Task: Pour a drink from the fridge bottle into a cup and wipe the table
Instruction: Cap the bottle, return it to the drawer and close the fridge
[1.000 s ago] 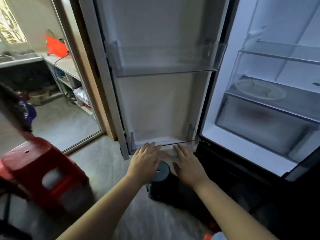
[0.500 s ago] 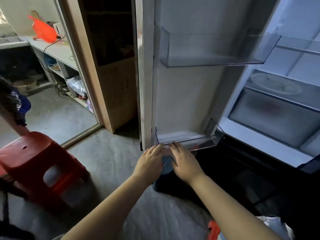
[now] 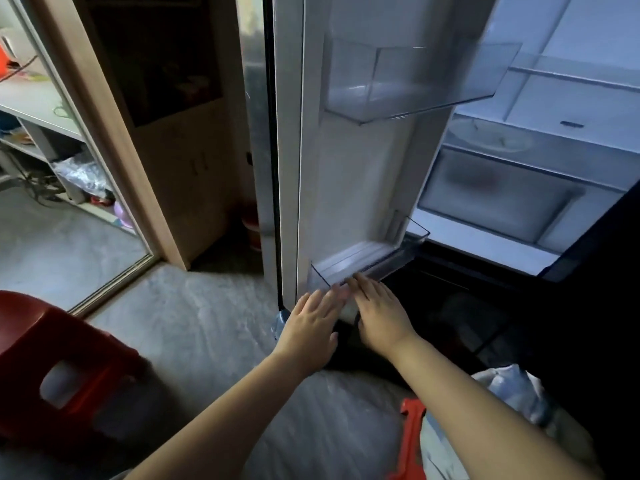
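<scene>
Head view: left hand (image 3: pixel 311 323) and right hand (image 3: pixel 379 315) lie side by side just below the fridge door's lower bin (image 3: pixel 363 261), fingers stretched straight, tips at its front edge. Between the palms, a blurred bottle (image 3: pixel 347 317) barely shows. I cannot tell whether the palms touch it.

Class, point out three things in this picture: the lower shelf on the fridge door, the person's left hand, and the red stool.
lower door shelf (image 3: pixel 374 259): head view, on its clear front wall.
left hand (image 3: pixel 311 320): head view, on the back of the hand.
red stool (image 3: pixel 52 327): head view, on its top.
</scene>
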Tool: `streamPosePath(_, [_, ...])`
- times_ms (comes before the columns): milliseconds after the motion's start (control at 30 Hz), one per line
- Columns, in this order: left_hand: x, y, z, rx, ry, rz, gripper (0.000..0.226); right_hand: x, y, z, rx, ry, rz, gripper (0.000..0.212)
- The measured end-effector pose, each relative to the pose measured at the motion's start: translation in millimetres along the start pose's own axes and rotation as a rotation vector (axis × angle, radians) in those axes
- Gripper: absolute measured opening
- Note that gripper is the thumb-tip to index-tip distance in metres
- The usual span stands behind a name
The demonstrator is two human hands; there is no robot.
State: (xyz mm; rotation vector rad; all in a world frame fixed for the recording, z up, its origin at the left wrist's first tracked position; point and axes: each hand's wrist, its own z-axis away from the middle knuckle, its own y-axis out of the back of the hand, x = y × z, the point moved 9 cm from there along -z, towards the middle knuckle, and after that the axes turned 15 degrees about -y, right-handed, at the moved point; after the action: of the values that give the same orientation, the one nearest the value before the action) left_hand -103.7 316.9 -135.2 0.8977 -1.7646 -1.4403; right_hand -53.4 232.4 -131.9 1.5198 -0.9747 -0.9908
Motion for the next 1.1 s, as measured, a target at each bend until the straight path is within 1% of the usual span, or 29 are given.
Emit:
streamPosePath(67, [13.6, -3.0, 3.6, 0.044, -0.079, -0.027, 0.082, 10.1, 2.3, 12.0, 0.006, -0.024, -0.007, 0.072])
streamPosePath(167, [38.3, 1.6, 12.5, 0.125, -0.21, -0.058, 0.07, 29.2, 9.2, 28.6, 0.051, -0.099, -0.048, 0.068])
streamPosePath(267, [53.2, 12.5, 22.3, 0.208, -0.277, -0.139, 0.063, 51.4, 15.1, 50.8, 0.096, -0.198, -0.098, 0.062])
streamPosePath(300, [55.5, 17.9, 24.9, 0.242, -0.286, -0.15, 0.064, 57.2, 19.8, 60.8, 0.131, -0.231, -0.133, 0.061])
streamPosePath(367, [56.3, 27.8, 27.9, 0.304, -0.285, -0.165, 0.067, 61.4, 35.3, 82.5, 0.258, -0.28, -0.204, 0.06])
streamPosePath(400, [55.3, 32.3, 28.4, 0.328, -0.276, -0.166, 0.068, 58.1, 44.6, 92.7, 0.331, -0.274, -0.231, 0.059])
streamPosePath(500, [50.7, 43.9, 26.7, 0.384, -0.24, -0.131, 0.068, 38.2, 67.4, 116.3, 0.517, -0.143, -0.256, 0.056])
streamPosePath(600, [51.6, 45.5, 20.0, 0.355, -0.234, -0.117, 0.07, 26.4, 80.6, 126.2, 0.614, -0.073, -0.225, 0.057])
streamPosePath(667, [55.6, 43.5, 11.3, 0.325, -0.237, -0.116, 0.076, 23.7, 82.9, 126.5, 0.615, -0.072, -0.192, 0.056])
streamPosePath(767, [67.3, 45.0, -4.7, 0.312, -0.253, -0.069, 0.085, 35.7, 79.8, 119.8, 0.554, -0.113, -0.144, 0.064])
streamPosePath(900, [92.3, 39.5, -31.7, 0.268, -0.346, 0.012, 0.082, 71.3, 79.4, 118.7, 0.51, -0.217, -0.136, 0.073])
streamPosePath(1000, [112.9, 35.8, -54.8, 0.263, -0.394, 0.091, 0.078, 100.6, 83.2, 123.9, 0.493, -0.29, -0.143, 0.068])
streamPosePath(1100, [136.9, 35.5, -79.2, 0.267, -0.453, 0.095, 0.076, 130.4, 86.9, 127.8, 0.478, -0.322, -0.142, 0.063])
